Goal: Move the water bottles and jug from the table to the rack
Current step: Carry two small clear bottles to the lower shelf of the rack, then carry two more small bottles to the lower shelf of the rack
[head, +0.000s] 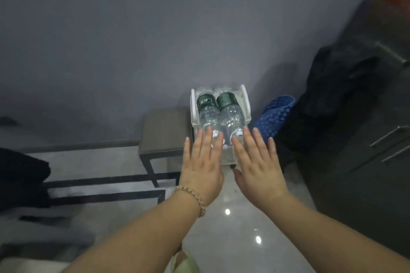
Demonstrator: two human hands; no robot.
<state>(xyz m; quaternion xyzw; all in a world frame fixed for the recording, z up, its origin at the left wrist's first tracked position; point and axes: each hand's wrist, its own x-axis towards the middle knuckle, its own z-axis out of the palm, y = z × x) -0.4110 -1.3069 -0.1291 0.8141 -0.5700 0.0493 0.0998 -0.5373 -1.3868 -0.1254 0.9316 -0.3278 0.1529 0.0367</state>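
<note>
Two clear water bottles with green labels lie side by side in a white rack [246, 104] against the grey wall, caps toward me. The left bottle [207, 108] and the right bottle [230, 109] touch each other. My left hand [203, 164], with a beaded bracelet on the wrist, is flat and spread just in front of the left bottle's cap. My right hand [257, 162] is flat and spread in front of the right bottle's cap. Neither hand holds anything. No jug is in view.
A grey stool [165, 131] with dark legs stands left of the rack. A blue perforated mat [274, 113] leans to the right of it. Dark cabinets with metal handles [366, 139] fill the right side. The floor is glossy tile.
</note>
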